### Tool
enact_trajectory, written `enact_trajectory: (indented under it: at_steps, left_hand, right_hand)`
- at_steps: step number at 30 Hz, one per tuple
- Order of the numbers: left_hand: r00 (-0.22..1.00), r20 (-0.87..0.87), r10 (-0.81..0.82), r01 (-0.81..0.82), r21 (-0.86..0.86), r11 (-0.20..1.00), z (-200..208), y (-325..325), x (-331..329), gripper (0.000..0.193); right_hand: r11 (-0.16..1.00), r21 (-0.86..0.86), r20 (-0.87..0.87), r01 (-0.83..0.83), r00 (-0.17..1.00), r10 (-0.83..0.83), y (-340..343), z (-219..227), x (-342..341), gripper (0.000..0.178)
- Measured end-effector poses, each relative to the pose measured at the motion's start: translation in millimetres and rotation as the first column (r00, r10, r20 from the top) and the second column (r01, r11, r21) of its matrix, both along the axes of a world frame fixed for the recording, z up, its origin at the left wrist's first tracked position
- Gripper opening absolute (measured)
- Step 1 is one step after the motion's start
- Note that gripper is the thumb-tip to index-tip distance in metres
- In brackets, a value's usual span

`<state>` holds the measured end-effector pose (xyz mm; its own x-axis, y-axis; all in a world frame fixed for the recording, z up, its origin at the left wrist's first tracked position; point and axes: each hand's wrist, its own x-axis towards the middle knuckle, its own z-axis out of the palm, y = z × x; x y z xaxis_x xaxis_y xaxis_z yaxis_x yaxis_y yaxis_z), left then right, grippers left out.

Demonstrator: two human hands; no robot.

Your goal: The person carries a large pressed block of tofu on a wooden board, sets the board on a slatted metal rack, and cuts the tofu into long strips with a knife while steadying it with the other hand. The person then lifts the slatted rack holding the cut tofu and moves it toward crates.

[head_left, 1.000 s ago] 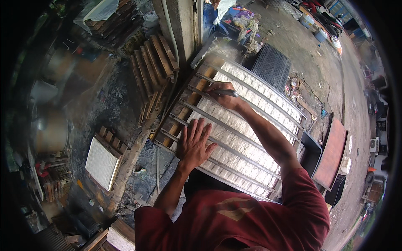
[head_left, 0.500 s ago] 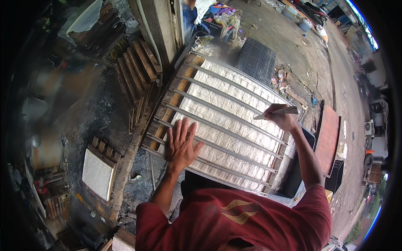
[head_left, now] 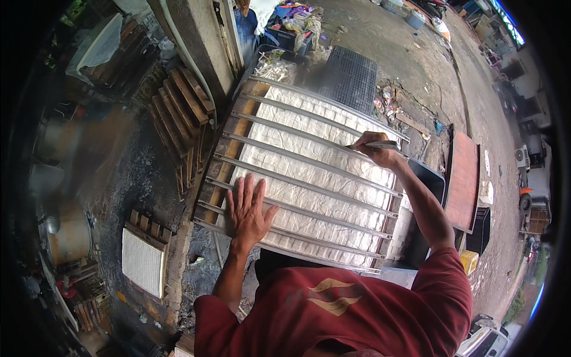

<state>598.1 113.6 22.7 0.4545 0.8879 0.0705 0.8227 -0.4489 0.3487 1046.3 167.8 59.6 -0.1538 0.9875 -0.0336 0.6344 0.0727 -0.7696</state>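
A broad, shiny, whitish wrinkled sheet (head_left: 309,172) lies below a rack of parallel metal bars (head_left: 297,152) in front of me. My left hand (head_left: 248,209) is spread flat with fingers apart over the near left part of the rack, touching the bars or the sheet. Toward the far right side, my right hand (head_left: 377,153) is closed around the pale handle of a knife (head_left: 382,144). Its short pointed blade aims left, close to a bar; whether it touches the sheet I cannot tell. A wooden strip (head_left: 235,135) runs under the bars' left ends.
A dark plastic tub (head_left: 433,178) stands at the rack's right, beside a reddish board (head_left: 462,178). Beyond the rack lies a dark gridded panel (head_left: 350,74). Stacked wooden frames (head_left: 178,107) and a post (head_left: 205,50) stand at left, above a white square panel (head_left: 143,262).
My right hand has moved left and away from me with the knife, along the bars. My left hand stays flat on the rack. The whole view has shifted slightly.
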Motion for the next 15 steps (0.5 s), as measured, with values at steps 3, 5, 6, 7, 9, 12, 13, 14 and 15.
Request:
enact_trajectory:
  at_steps: [3, 5, 6, 7, 9, 12, 13, 14, 15]
  left_hand:
    - [0.998, -0.007, 0.060, -0.060, 0.009, 0.998, 0.5, -0.7, -1.0, 0.079]
    - [0.998, -0.022, 0.051, -0.052, -0.039, 0.998, 1.0, -1.4, -0.7, 0.079]
    - [1.000, 0.005, 0.025, -0.025, -0.024, 0.999, 1.2, -1.8, -0.5, 0.080]
    - [1.000, 0.022, 0.008, -0.008, -0.027, 1.000, 1.5, -2.1, -0.2, 0.082]
    - [0.999, 0.044, 0.002, 0.000, -0.039, 0.999, 3.0, -2.7, -0.6, 0.083]
    - [1.000, 0.024, 0.002, -0.001, -0.063, 0.998, 6.2, -2.0, -3.3, 0.080]
    - [1.000, -0.008, 0.005, -0.006, -0.101, 0.995, 7.6, -1.5, -4.2, 0.079]
    - [1.000, 0.010, -0.001, 0.002, -0.065, 0.998, 9.0, -0.6, -5.6, 0.077]
    - [1.000, -0.001, -0.007, 0.007, -0.062, 0.998, 10.1, 0.2, -6.2, 0.077]
  right_hand:
    - [0.999, 0.016, 0.271, 0.035, 0.962, -0.038, -54.9, 11.9, 77.6, 0.005]
    - [0.998, -0.055, 0.388, 0.043, 0.922, -0.018, -71.8, 33.1, 101.4, 0.004]
    - [0.976, -0.180, 0.349, 0.125, 0.935, -0.055, -70.4, 44.9, 100.8, 0.004]
    - [0.919, -0.314, 0.390, 0.237, 0.915, -0.102, -58.4, 54.0, 90.3, 0.004]
    - [0.948, -0.306, 0.098, 0.088, 0.993, -0.061, -1.0, 64.9, 43.9, 0.003]
    - [0.967, 0.164, 0.021, -0.195, 0.981, 0.194, 120.3, 41.8, -64.7, 0.012]
    - [0.945, 0.283, -0.009, -0.163, 0.985, 0.173, 160.1, 25.5, -102.2, 0.013]
    - [0.926, 0.349, -0.040, -0.145, 0.985, 0.170, 194.0, 10.9, -130.4, 0.013]
    - [0.832, 0.491, -0.028, -0.258, 0.950, 0.311, 221.5, -3.4, -153.3, 0.012]
